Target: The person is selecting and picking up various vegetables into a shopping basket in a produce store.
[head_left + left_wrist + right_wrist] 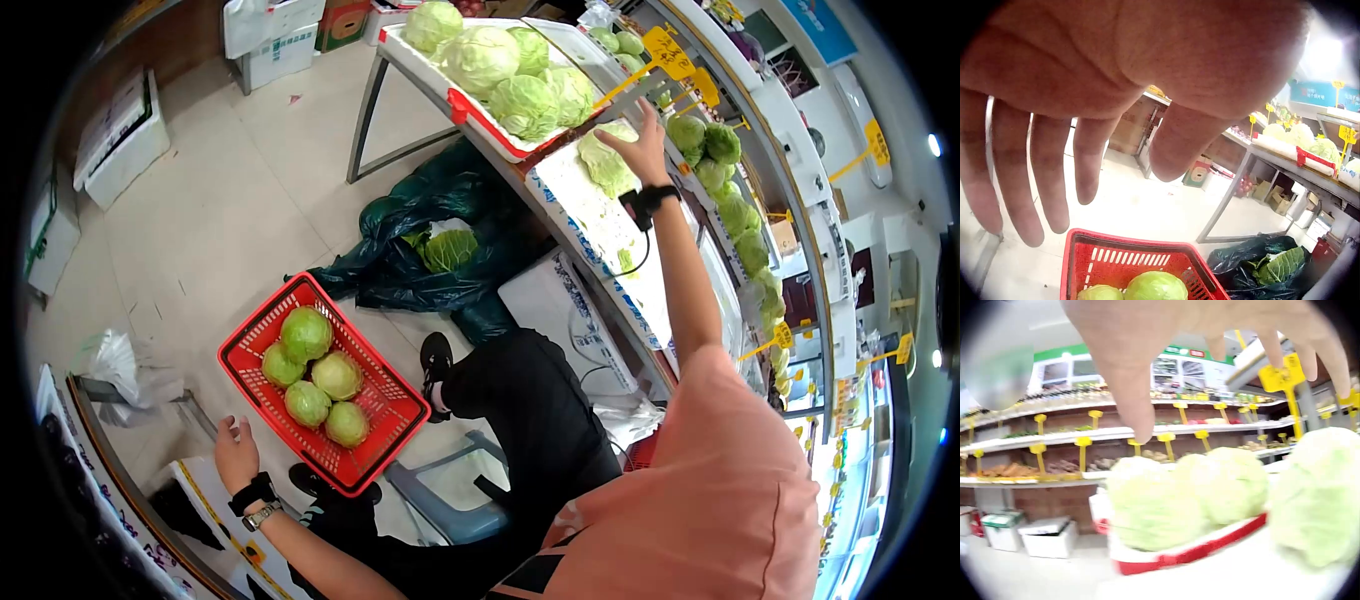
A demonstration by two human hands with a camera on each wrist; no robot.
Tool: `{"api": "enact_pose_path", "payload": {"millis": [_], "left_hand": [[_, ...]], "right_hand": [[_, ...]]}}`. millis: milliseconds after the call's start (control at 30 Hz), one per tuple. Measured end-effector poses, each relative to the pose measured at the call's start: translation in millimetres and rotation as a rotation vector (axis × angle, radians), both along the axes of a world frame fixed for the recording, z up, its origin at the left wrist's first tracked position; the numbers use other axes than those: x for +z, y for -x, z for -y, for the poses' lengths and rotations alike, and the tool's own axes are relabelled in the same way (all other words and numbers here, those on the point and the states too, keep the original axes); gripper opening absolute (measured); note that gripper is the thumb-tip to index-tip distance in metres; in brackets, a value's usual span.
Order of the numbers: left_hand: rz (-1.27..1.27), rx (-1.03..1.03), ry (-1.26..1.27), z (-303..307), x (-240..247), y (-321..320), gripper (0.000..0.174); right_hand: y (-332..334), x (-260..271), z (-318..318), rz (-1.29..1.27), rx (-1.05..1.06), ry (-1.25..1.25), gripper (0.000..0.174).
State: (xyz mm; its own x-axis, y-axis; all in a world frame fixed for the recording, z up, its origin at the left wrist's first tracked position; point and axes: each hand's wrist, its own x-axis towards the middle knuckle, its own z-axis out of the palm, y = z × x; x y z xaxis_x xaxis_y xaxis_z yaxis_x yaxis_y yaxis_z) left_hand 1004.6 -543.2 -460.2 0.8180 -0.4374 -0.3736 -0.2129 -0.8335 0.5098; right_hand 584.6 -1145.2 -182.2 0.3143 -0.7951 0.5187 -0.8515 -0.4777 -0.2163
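My right hand (643,150) is stretched out over the stand, thumb and fingers spread and holding nothing. Just beside it a pale green cabbage (606,168) lies in a white foam box (572,212); the right wrist view has this cabbage (1317,497) below the fingers. Down at the left, my left hand (238,455) hangs with relaxed fingers near the side of a red plastic basket (385,412). Several round green cabbages (307,334) sit inside that basket. In the left wrist view the empty left hand (1104,81) is above and behind the basket's rim (1129,242).
More cabbages (482,58) fill a red-edged tray (470,112) farther along the stand. On the floor, a dark green plastic bag (400,200) surrounds a leafy cabbage (450,250). A grey-blue stool (470,522) stands by my legs. Yellow price tags (668,53) stick up among the produce.
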Motion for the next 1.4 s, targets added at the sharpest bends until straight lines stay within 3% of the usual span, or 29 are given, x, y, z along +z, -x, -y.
{"api": "enact_pose_path", "payload": {"millis": [67,167,267,400,467,533,567,600,667,767,833,900,933,1000,1067,1200,1400], "left_hand": [[0.018,-0.01,-0.026,3,1,0,0.045],[0.014,-0.018,-0.052,9,3,2,0.046],[0.013,-0.025,-0.061,11,0,-1,0.046],[-0.009,-0.024,-0.046,13,-7,0,0.047],[0.001,-0.017,-0.051,9,-4,-6,0.047],[-0.003,-0.009,-0.057,5,-1,-4,0.047],[-0.001,-0.006,-0.066,5,-1,-4,0.047],[0.0,0.0,-0.072,3,0,-5,0.047],[0.025,-0.011,-0.067,-1,-5,-6,0.047],[0.072,-0.039,-0.019,4,2,0,0.05],[0.119,-0.1,0.002,4,-1,0,0.05],[0.061,0.005,0.029,11,22,8,0.05],[0.066,0.011,0.04,6,12,6,0.05],[0.076,0.034,0.009,3,24,7,0.05],[0.069,0.063,-0.058,-4,31,8,0.049],[0.028,0.134,-0.082,-20,40,5,0.05],[0.01,0.148,-0.094,-24,45,0,0.051]], "right_hand": [[26,-24,47,-0.09,-0.262,-0.004,0.126],[79,-66,107,0.037,-0.275,-0.286,0.126],[77,-59,95,0.116,-0.241,-0.384,0.12],[76,-65,82,0.196,-0.237,-0.206,0.114],[78,-71,76,0.646,-0.096,-0.314,0.104],[55,-31,23,0.974,-0.099,-0.542,0.089],[65,-24,16,1.069,0.222,-0.702,0.077],[61,-14,1,1.155,0.426,-0.895,0.078],[43,2,-52,1.263,0.46,-0.932,0.081],[20,-3,-115,1.073,0.66,-1.038,0.086],[-36,-17,-183,0.737,0.707,-0.849,0.103],[-79,-57,-246,0.476,0.777,-0.74,0.115],[-101,-81,-270,0.388,0.837,-0.689,0.12],[-129,-154,-297,0.271,1.047,-0.671,0.113],[-164,-207,-325,-0.038,1.274,-0.57,0.105],[-205,-300,-373,-0.557,1.394,-0.672,0.097],[-202,-415,-385,-0.918,1.451,-0.656,0.097]]}}
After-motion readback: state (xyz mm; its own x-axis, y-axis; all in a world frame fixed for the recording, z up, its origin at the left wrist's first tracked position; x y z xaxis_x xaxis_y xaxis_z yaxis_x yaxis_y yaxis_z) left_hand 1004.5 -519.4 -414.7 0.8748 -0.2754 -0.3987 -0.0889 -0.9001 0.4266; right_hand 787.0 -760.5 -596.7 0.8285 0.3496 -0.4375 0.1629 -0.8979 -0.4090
